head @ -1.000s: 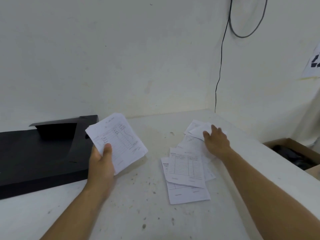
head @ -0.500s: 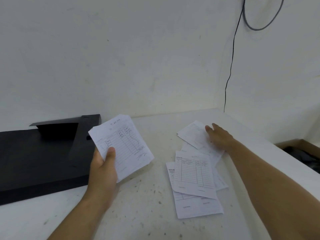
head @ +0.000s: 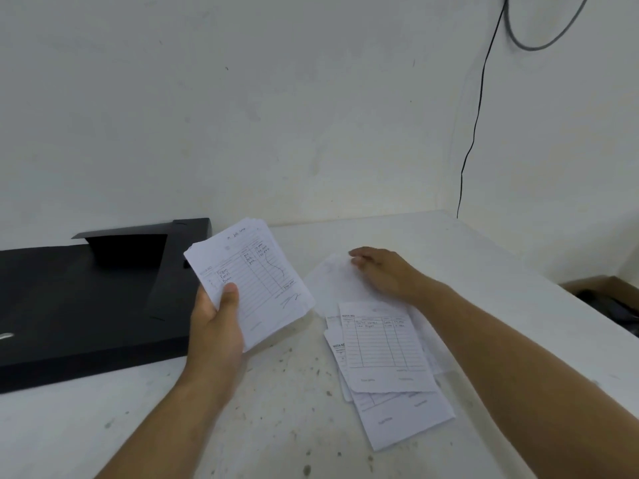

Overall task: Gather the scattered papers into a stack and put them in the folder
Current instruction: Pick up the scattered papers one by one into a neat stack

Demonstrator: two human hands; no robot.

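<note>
1. Centrally, left hand (head: 216, 326) raised above the bench (head: 276, 409), thumb pressed on the face of a gathered stack (head: 250, 278) of ruled forms and fingers curled behind it; stack tilted, long axis running from lower left up toward the upper right, edges roughly but not fully squared.
2. Right hand (head: 383, 271) reaching forward to the far sheet (head: 332, 281), a blurred white page lying at the back of the loose pile; fingers (head: 358, 257) bent over its far edge, apparently pinching or drawing it, though blur leaves the exact contact uncertain.
3. Loose papers (head: 387, 350) spread on the bench beneath and just nearer than the right forearm, overlapping one another at slight angles, long axes pointing roughly away from the viewer; top form printed with a ruled table and a few handwritten lines, lower edge torn.
4. Key relation: far sheet lying directly right of the held stack and near it, so a short leftward carry by the right hand, the nearer one, judged enough to lay it on the stack.
5. Black folder (head: 86, 299) lying open and flat on the bench at left, touching the back wall region, partly behind the held stack; inner pocket flap standing up at the rear.
6. Judged progress: gathering partly done, several sheets not yet collected, nothing yet in the folder.
7. Likely risk: thin sheets sliding or curling on lifting.
</note>
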